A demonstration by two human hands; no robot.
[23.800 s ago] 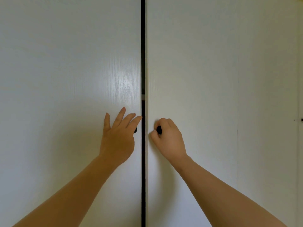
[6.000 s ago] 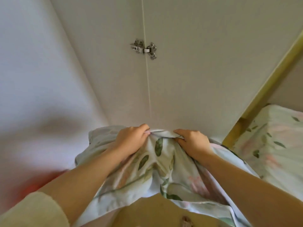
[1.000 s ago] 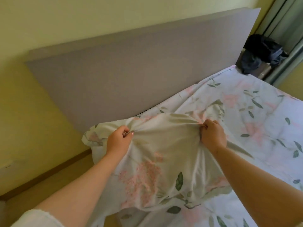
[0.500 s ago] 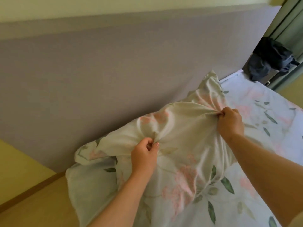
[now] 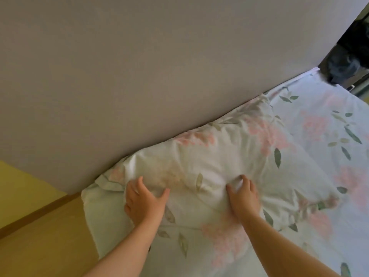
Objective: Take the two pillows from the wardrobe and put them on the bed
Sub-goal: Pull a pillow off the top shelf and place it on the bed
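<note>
One floral pillow (image 5: 219, 162), white with pink flowers and green leaves, lies flat on the bed (image 5: 329, 140), its far long edge against the grey headboard (image 5: 159, 66). My left hand (image 5: 143, 200) rests on the pillow's near left part with fingers spread and thumb out. My right hand (image 5: 243, 198) presses the near middle, its fingers lightly bent against a small fold of the cover. Neither hand lifts the pillow. No second pillow is in view.
The bed sheet carries the same floral print and stretches to the right. A wooden floor (image 5: 40, 246) and yellow wall (image 5: 18, 186) lie left of the bed. A heap of dark clothes (image 5: 351, 47) sits past the headboard's far right end.
The pillow, held up by bunched fabric half a second ago, now lies flat against the headboard. Both hands have let go of the fabric and moved to its near edge.
</note>
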